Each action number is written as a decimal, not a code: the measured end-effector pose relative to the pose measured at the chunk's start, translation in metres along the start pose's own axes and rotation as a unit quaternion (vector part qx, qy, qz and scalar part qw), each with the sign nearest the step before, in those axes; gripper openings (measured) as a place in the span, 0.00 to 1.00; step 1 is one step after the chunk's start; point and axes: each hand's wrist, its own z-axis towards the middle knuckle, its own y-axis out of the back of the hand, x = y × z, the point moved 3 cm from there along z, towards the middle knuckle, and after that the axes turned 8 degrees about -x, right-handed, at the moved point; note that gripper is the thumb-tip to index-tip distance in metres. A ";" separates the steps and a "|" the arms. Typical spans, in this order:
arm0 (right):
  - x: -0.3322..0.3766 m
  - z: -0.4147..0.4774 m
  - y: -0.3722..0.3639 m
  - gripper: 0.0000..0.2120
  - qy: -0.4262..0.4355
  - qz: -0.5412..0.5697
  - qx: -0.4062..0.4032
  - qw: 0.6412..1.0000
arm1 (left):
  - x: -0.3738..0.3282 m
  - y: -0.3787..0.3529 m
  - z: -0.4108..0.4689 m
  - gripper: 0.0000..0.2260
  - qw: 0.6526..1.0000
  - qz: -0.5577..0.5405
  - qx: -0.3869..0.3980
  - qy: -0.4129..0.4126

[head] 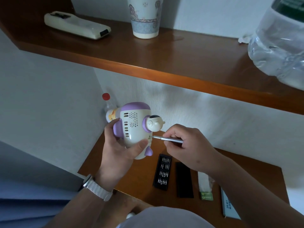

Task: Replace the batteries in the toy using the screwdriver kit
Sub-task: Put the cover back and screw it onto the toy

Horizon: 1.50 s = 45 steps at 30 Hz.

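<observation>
Above the brown wooden table (pixel 136 183), I see the left hand (pixel 118 145) gripping the white-and-purple plastic toy (pixel 134 129) in the air. The right hand (pixel 185 145) pinches a slim silver screwdriver (pixel 167 139), its tip at the toy's underside. The black bit tray (pixel 162 171) lies below on the table.

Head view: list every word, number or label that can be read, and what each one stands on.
"24": on the pale blue box at the desk's right edge; the characters after it are too blurred.
Green-ended packet: print too blurred to read.
Big water bottle: dark green label, text unreadable.
Toy, screwdriver, paper cup: no readable text.
</observation>
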 end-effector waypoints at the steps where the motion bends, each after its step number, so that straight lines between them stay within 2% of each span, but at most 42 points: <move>1: 0.001 0.001 0.000 0.02 -0.001 -0.006 0.004 1.000 | 0.000 0.000 0.001 0.40 1.000 -0.002 0.000 0.000; 5: 0.003 0.002 0.000 0.12 0.002 -0.014 0.014 1.000 | 0.000 0.002 0.003 0.39 1.000 -0.005 0.004 -0.001; 8: 0.003 0.000 -0.002 0.07 -0.008 -0.001 0.005 1.000 | -0.002 0.001 0.003 0.36 1.000 -0.011 0.010 -0.003; 15: 0.007 0.001 -0.001 0.10 -0.006 -0.025 0.004 1.000 | -0.004 0.002 0.001 0.35 1.000 -0.006 0.013 -0.012; 19: 0.009 0.000 -0.001 0.02 -0.011 -0.020 0.009 1.000 | -0.005 0.005 0.000 0.35 1.000 -0.002 0.009 -0.010; 22: 0.012 0.000 -0.001 0.08 0.003 -0.030 0.003 1.000 | -0.004 0.007 0.000 0.35 1.000 -0.004 0.006 -0.012; 26: 0.013 -0.002 -0.003 0.06 0.004 -0.012 0.000 1.000 | -0.004 0.008 -0.002 0.34 1.000 -0.015 0.009 -0.011; 29: 0.015 -0.004 -0.006 0.10 0.005 -0.017 0.003 1.000 | -0.004 0.011 -0.004 0.34 1.000 -0.014 0.009 -0.010; 39: 0.020 -0.002 -0.007 0.03 0.000 -0.035 0.017 0.999 | -0.002 0.016 -0.009 0.34 1.000 -0.017 0.007 -0.005; 43: 0.022 0.000 -0.009 0.08 0.012 -0.048 0.022 0.999 | 0.000 0.019 -0.009 0.33 1.000 -0.011 0.000 -0.003; 45: 0.022 -0.001 -0.011 0.06 0.002 -0.029 0.022 0.999 | 0.001 0.020 -0.008 0.33 1.000 -0.005 -0.002 -0.003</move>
